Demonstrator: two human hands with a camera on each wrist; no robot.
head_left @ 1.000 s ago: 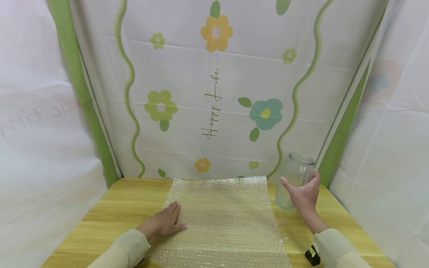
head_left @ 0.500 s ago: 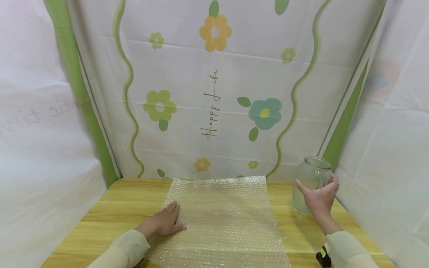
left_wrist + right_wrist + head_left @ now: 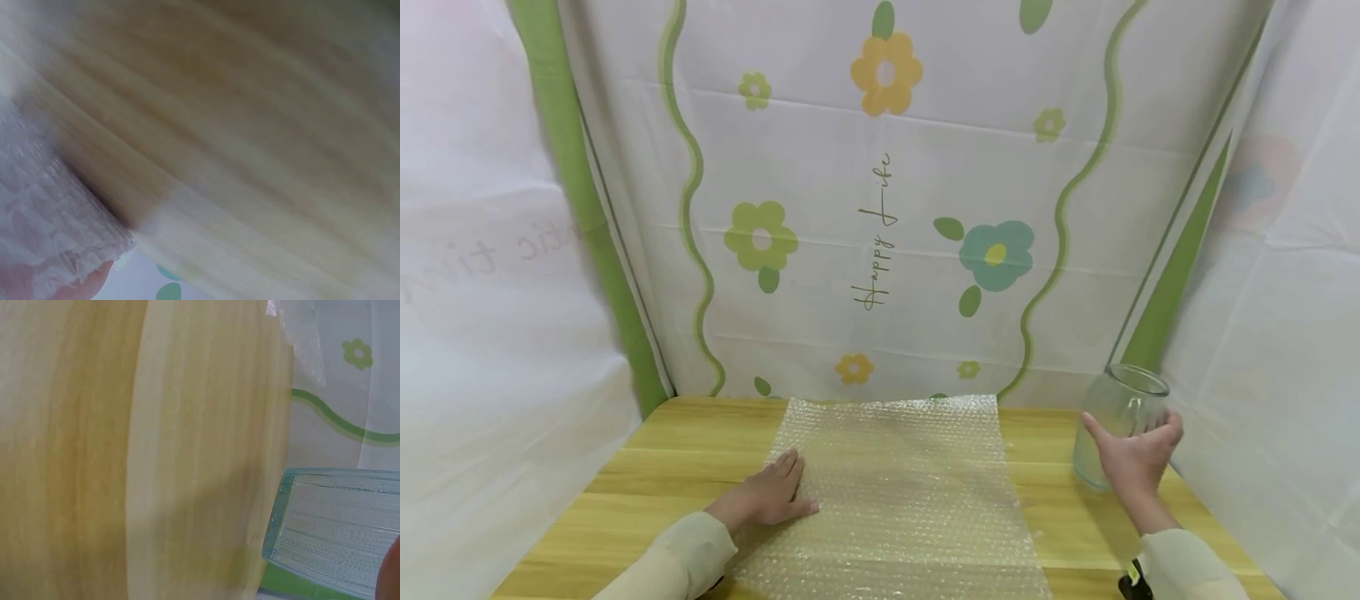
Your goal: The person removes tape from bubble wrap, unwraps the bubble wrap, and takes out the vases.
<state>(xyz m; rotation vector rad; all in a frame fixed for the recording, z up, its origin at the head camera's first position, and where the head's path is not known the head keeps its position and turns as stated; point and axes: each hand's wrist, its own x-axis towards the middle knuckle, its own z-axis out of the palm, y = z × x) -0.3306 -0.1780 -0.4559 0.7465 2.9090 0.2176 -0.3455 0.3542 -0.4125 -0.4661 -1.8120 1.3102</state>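
A clear glass jar [image 3: 1108,442] with a wide round mouth stands nearly upright at the right side of the table. My right hand [image 3: 1138,458] grips it from the near side, thumb on its left and fingers round its right. The ribbed wall and thick base of the jar [image 3: 337,528] show in the right wrist view; whether the base touches the table I cannot tell. Across the middle lies a sheet of bubble wrap [image 3: 902,492]. On its left edge my left hand [image 3: 767,493] rests flat with straight fingers. The left wrist view catches a corner of the bubble wrap [image 3: 50,206].
The wood-grain table [image 3: 647,475] shows bare on both sides of the sheet. A white cloth with printed flowers [image 3: 805,317] hangs behind, and white cloth walls [image 3: 1270,400] close in left and right. A black band [image 3: 1135,579] sits by the right sleeve.
My right hand has carried the glass jar to the right and slightly nearer, away from the bubble wrap. The left hand has stayed in place on the sheet.
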